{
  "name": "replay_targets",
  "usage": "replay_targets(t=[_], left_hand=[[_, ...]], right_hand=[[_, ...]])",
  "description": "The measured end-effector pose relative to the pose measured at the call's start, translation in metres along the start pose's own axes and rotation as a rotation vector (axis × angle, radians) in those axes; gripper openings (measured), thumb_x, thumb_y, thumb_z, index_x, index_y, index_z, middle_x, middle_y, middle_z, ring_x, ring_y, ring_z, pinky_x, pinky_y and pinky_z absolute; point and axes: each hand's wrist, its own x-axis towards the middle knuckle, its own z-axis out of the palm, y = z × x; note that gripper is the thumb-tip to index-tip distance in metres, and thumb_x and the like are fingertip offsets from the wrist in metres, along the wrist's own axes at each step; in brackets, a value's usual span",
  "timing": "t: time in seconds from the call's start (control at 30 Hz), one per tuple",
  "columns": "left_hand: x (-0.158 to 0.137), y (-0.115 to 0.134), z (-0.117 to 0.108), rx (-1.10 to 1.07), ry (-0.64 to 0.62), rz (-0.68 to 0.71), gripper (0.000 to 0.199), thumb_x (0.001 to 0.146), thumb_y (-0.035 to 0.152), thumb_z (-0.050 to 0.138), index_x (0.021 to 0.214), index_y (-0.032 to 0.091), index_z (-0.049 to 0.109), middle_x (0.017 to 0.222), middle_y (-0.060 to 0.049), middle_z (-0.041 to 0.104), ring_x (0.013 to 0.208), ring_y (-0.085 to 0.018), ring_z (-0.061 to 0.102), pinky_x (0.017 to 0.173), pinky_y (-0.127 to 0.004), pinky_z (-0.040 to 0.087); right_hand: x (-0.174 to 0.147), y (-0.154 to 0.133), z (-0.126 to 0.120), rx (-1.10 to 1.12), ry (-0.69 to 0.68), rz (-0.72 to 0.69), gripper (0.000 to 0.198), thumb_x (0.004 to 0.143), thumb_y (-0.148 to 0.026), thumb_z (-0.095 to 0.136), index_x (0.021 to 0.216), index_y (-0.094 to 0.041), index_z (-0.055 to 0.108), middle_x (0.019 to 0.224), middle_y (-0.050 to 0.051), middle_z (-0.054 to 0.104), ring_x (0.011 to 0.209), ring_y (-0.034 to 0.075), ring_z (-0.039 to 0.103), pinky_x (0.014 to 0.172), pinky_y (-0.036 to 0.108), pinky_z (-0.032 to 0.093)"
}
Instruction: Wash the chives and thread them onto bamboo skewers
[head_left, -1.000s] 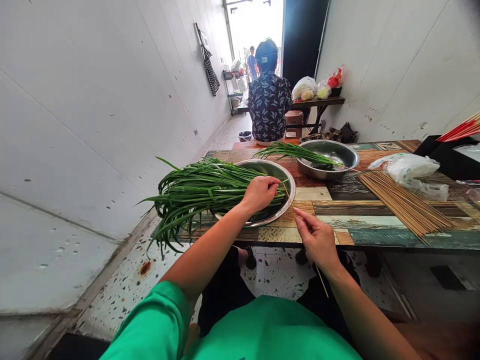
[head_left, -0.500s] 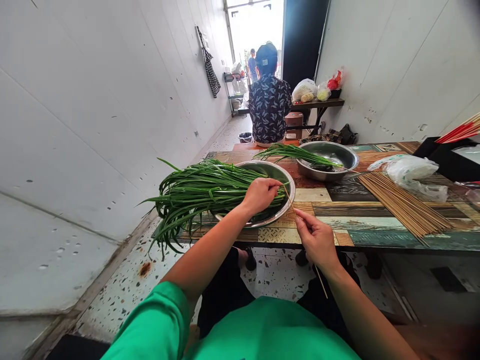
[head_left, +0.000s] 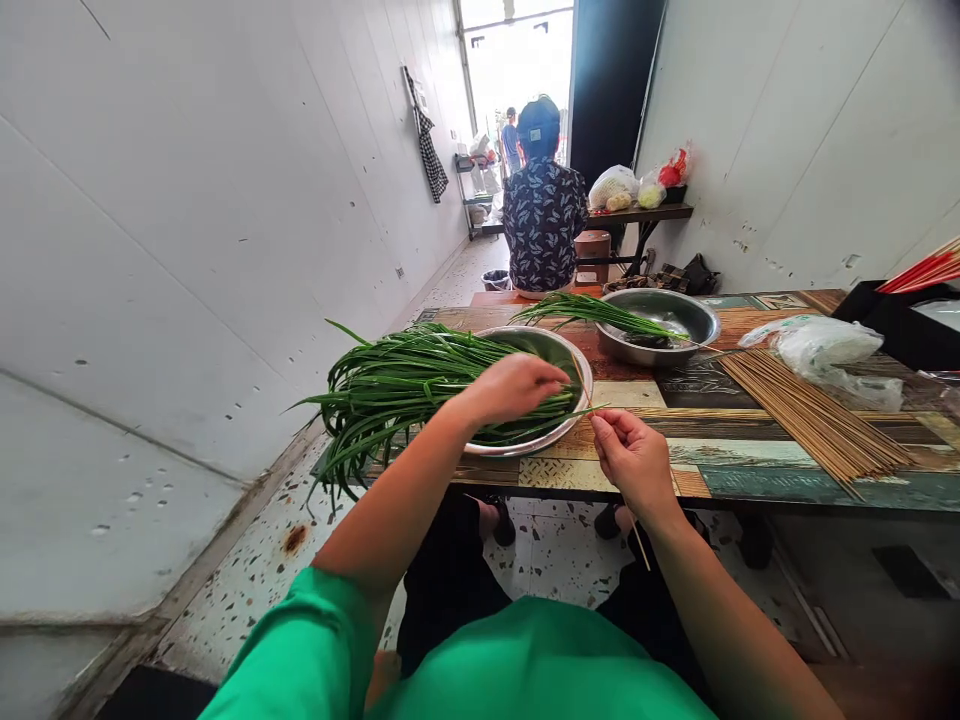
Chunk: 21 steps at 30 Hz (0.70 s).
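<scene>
Left hand (head_left: 510, 388) now flatter over chives (head_left: 405, 385), grip unclear; right hand (head_left: 634, 462) pinching half-hidden skewer (head_left: 640, 545).

At the worktop (head_left: 750, 470) edge, the right grip (head_left: 634, 455) pinches a skewer (head_left: 637, 540) just right of a bowl (head_left: 574, 365) heaped with chives (head_left: 390, 385), which spill off its left side. The left grip (head_left: 517, 385) rests on those chives. Beyond the right grip sits a second bowl (head_left: 694, 315); to its right lies a bundle of skewers (head_left: 810, 410), with a plastic bag (head_left: 817, 345) behind. A seated person (head_left: 544, 220) is farther back.
</scene>
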Motion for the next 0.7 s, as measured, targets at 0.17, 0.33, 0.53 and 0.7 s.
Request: replay_targets(t=[0.17, 0.33, 0.53, 0.7], left_hand=[[0.028, -0.018, -0.006, 0.221, -0.002, -0.165, 0.024, 0.088, 0.02, 0.066, 0.107, 0.02, 0.082, 0.105, -0.007, 0.077, 0.099, -0.021, 0.068, 0.092, -0.028, 0.05], [0.055, -0.025, 0.019, 0.361, -0.108, -0.191, 0.025, 0.088, 0.021, 0.065, 0.108, 0.019, 0.081, 0.113, -0.013, 0.075, 0.111, -0.028, 0.066, 0.097, -0.034, 0.048], [0.068, -0.035, 0.033, 0.257, -0.176, -0.22, 0.016, 0.084, 0.018, 0.07, 0.095, 0.022, 0.082, 0.106, -0.01, 0.077, 0.114, -0.031, 0.066, 0.107, -0.046, 0.039], [0.07, -0.046, 0.041, 0.209, -0.176, -0.222, 0.018, 0.084, 0.018, 0.068, 0.095, 0.021, 0.081, 0.103, -0.008, 0.077, 0.1, -0.025, 0.068, 0.094, -0.035, 0.046]], right_hand=[[-0.008, 0.006, 0.004, 0.108, -0.038, 0.115, 0.056, 0.071, -0.065, 0.076, 0.09, -0.014, 0.065, 0.052, -0.007, 0.044, 0.036, 0.004, 0.031, 0.034, 0.021, 0.019], [-0.009, 0.011, 0.005, 0.133, -0.043, 0.134, 0.055, 0.07, -0.064, 0.078, 0.088, -0.014, 0.064, 0.052, -0.008, 0.045, 0.034, 0.004, 0.032, 0.032, 0.02, 0.018], [-0.007, 0.008, 0.005, 0.13, -0.033, 0.136, 0.056, 0.068, -0.066, 0.077, 0.086, -0.015, 0.062, 0.052, -0.008, 0.046, 0.032, 0.003, 0.031, 0.031, 0.02, 0.016], [-0.007, 0.01, 0.004, 0.106, -0.044, 0.13, 0.056, 0.07, -0.067, 0.075, 0.087, -0.015, 0.062, 0.051, -0.008, 0.045, 0.032, 0.004, 0.031, 0.031, 0.02, 0.016]])
